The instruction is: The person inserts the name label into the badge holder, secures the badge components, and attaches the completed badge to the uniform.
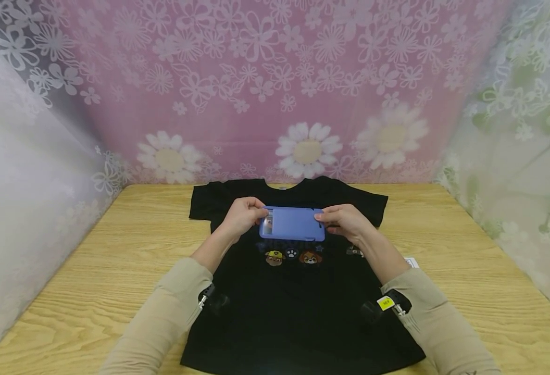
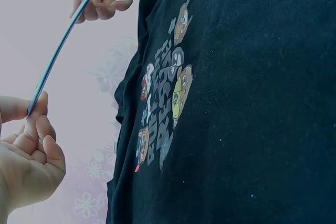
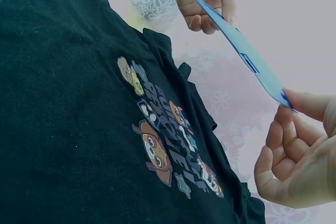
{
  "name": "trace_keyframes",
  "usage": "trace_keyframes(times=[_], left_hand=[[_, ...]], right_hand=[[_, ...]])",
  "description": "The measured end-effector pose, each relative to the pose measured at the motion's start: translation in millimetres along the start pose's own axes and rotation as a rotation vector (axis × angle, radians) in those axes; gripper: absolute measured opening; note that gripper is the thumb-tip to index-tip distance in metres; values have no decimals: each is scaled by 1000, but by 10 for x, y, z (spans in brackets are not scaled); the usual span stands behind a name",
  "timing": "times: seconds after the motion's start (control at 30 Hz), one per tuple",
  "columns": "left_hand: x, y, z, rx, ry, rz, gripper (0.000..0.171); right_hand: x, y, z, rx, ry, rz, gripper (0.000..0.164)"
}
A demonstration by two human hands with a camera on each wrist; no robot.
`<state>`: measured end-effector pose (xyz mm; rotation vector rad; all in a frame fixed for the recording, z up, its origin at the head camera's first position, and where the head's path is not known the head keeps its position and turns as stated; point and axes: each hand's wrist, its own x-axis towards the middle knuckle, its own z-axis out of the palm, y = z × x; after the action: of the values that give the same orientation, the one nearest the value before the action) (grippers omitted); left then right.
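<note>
A thin, flat blue rectangular piece [image 1: 296, 223] with rounded corners and small slots is held level over a black T-shirt [image 1: 298, 312]. At its left end a clear strip shows part of a picture. My left hand [image 1: 244, 214] pinches that end between thumb and fingers. The opposite end is pinched by my right hand [image 1: 347, 221]. Edge-on in the left wrist view, the blue piece [image 2: 63, 43] looks slightly bowed. Beneath it, the shirt lies spread with its neck away from me, and a cartoon dog print [image 3: 157, 150] with lettering runs across its chest.
The shirt lies on a wood-grain table [image 1: 134, 250]. A white tag [image 1: 412, 262] pokes out beside the right forearm. Behind the table hangs a pink floral curtain [image 1: 237, 120], with pale floral sheets [image 1: 31, 208] along both sides.
</note>
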<state>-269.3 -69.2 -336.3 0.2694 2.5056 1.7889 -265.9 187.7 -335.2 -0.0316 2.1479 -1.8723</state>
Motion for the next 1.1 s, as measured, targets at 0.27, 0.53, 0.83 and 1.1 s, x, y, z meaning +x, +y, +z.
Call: trace_keyframes(times=[0.27, 0.53, 0.83, 1.1], left_hand=[[-17, -2, 12, -14, 2, 3, 12], [-6, 34, -5, -21, 11, 15, 12], [6, 52, -48, 5, 5, 27, 13], [6, 29, -59, 15, 3, 40, 12]], right_hand=[[0, 13, -13, 11, -4, -1, 4], [0, -35, -8, 3, -37, -17, 5], [12, -81, 52, 1, -8, -36, 5], [0, -69, 29, 32, -26, -35, 4]])
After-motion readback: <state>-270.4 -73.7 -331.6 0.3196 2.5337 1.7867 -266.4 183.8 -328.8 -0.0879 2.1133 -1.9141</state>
